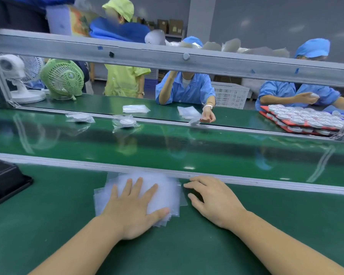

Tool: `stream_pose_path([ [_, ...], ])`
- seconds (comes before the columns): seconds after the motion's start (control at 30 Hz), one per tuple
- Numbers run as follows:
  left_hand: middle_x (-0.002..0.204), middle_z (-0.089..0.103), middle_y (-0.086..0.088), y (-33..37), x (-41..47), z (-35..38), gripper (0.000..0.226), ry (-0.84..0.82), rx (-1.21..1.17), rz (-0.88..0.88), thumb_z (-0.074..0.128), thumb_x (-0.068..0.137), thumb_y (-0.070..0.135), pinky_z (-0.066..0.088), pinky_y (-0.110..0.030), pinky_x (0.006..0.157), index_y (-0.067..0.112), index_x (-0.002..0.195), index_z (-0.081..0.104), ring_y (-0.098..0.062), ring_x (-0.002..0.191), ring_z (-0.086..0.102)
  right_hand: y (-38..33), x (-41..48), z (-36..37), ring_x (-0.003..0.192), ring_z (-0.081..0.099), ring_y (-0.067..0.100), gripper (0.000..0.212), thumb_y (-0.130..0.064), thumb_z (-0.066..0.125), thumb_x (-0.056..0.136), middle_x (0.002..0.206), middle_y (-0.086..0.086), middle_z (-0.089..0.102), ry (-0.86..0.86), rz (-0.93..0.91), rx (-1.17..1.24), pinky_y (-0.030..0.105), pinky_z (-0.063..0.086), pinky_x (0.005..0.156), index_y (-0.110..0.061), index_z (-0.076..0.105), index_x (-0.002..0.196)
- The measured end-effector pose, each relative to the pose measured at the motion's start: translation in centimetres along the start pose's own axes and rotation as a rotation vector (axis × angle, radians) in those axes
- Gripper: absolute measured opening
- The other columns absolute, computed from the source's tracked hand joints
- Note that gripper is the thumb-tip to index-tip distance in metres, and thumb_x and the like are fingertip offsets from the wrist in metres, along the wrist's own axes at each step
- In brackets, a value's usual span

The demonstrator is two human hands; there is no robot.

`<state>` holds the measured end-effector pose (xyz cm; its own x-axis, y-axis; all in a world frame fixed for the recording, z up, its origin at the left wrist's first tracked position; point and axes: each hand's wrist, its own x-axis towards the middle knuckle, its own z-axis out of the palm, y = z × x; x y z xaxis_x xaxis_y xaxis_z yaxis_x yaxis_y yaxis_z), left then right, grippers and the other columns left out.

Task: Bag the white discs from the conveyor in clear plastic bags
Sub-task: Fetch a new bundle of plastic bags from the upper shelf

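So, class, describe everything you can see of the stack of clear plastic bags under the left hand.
The stack of clear plastic bags is a loose, fanned pile of thin, flat, milky-clear squares. It lies on the green table, beside the conveyor's metal rail. The left hand presses flat on top; the right hand, fingers relaxed, lies at its right edge.

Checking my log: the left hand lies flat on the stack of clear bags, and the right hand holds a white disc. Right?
One slip: the head view shows the right hand holding nothing, beside the stack of clear bags. The left hand does lie flat on it.
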<state>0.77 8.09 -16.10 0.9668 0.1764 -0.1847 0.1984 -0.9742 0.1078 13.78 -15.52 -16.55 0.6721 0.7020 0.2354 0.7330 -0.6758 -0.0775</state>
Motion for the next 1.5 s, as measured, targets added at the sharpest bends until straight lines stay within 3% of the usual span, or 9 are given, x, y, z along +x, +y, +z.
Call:
stream_pose_path([
  [0.13,0.166,-0.023,0.005,0.0,-0.2,1.4,0.092,0.095,-0.042,-0.029,0.000,0.074,0.093,-0.014,-0.054,0.121,0.051,0.155,-0.011,-0.022,0.152,-0.026,-3.5,0.6,0.9,0.155,0.019,0.014,0.066,-0.071,0.025,0.098,0.166,-0.006,0.029,-0.107,0.140,0.258,0.037,0.017,0.127,-0.039,0.035,0.155],
  [0.23,0.166,-0.022,0.005,-0.3,-0.2,1.6,0.093,0.116,-0.037,-0.025,-0.001,0.073,0.093,-0.014,-0.054,0.121,0.050,0.155,-0.012,-0.019,0.152,-0.026,-5.8,0.8,1.8,0.159,0.001,0.011,0.074,-0.076,0.013,0.095,0.172,-0.006,0.009,-0.186,0.077,0.244,0.035,0.003,0.129,-0.041,0.027,0.159],
  [0.33,0.167,-0.021,0.005,-0.7,-0.5,1.5,0.099,0.139,-0.045,-0.009,-0.004,0.068,0.098,-0.015,-0.054,0.121,0.050,0.154,-0.014,-0.018,0.152,-0.026,-5.9,0.5,1.5,0.157,-0.006,0.003,0.073,-0.079,0.013,0.094,0.172,-0.015,0.004,-0.206,0.073,0.242,0.028,-0.002,0.126,-0.046,0.025,0.158],
  [0.47,0.166,-0.021,0.006,-1.9,-0.7,0.4,0.110,0.161,-0.040,-0.045,-0.007,0.058,0.104,-0.019,-0.057,0.119,0.052,0.155,-0.011,-0.020,0.151,-0.028,-6.0,0.2,1.2,0.156,-0.004,-0.001,0.070,-0.080,0.018,0.093,0.170,-0.021,0.004,-0.229,0.036,0.209,0.022,0.000,0.121,-0.050,0.023,0.157],
  [0.77,0.167,-0.020,0.002,-2.8,-0.7,0.8,0.104,0.095,-0.053,-0.095,-0.002,0.065,0.098,-0.013,-0.060,0.120,0.048,0.156,-0.012,-0.025,0.153,-0.021,-6.2,-0.1,0.8,0.155,0.014,0.004,0.063,-0.076,0.025,0.094,0.168,-0.027,0.003,-0.221,0.020,0.213,0.032,0.023,0.124,-0.055,0.026,0.153],
  [1.1,0.165,-0.026,0.005,-2.3,-0.6,1.2,0.101,0.166,-0.050,-0.011,-0.007,0.067,0.099,-0.021,-0.055,0.119,0.051,0.155,-0.011,-0.019,0.150,-0.030,-6.3,0.1,0.9,0.156,0.008,0.003,0.064,-0.075,0.020,0.094,0.167,-0.027,0.003,-0.236,-0.015,0.182,0.025,0.013,0.123,-0.054,0.022,0.154],
  [1.27,0.161,-0.033,0.016,-1.3,-0.6,0.4,0.080,0.321,-0.125,0.151,0.004,0.081,0.091,-0.009,-0.043,0.125,0.058,0.153,-0.005,-0.004,0.149,-0.027,-6.6,0.1,0.6,0.152,0.008,0.002,0.060,-0.067,0.021,0.097,0.168,-0.016,0.014,-0.213,-0.043,0.177,0.029,0.009,0.127,-0.048,0.028,0.154],
  [1.4,0.167,-0.020,0.009,0.3,-0.3,1.2,0.077,0.182,-0.063,0.139,0.001,0.085,0.084,-0.016,-0.047,0.122,0.053,0.153,-0.013,-0.010,0.150,-0.027,-6.6,0.4,0.5,0.155,0.004,0.004,0.059,-0.052,0.025,0.096,0.169,-0.013,0.014,-0.239,-0.066,0.155,0.032,0.006,0.128,-0.048,0.022,0.156],
  [1.5,0.166,-0.020,0.009,0.2,0.0,1.4,0.080,0.161,-0.065,0.126,-0.003,0.081,0.086,-0.019,-0.048,0.121,0.053,0.152,-0.016,-0.012,0.150,-0.028,-6.5,0.5,0.6,0.156,0.000,0.005,0.062,-0.052,0.020,0.096,0.171,-0.010,0.012,-0.256,-0.072,0.145,0.032,0.001,0.128,-0.048,0.017,0.157],
])
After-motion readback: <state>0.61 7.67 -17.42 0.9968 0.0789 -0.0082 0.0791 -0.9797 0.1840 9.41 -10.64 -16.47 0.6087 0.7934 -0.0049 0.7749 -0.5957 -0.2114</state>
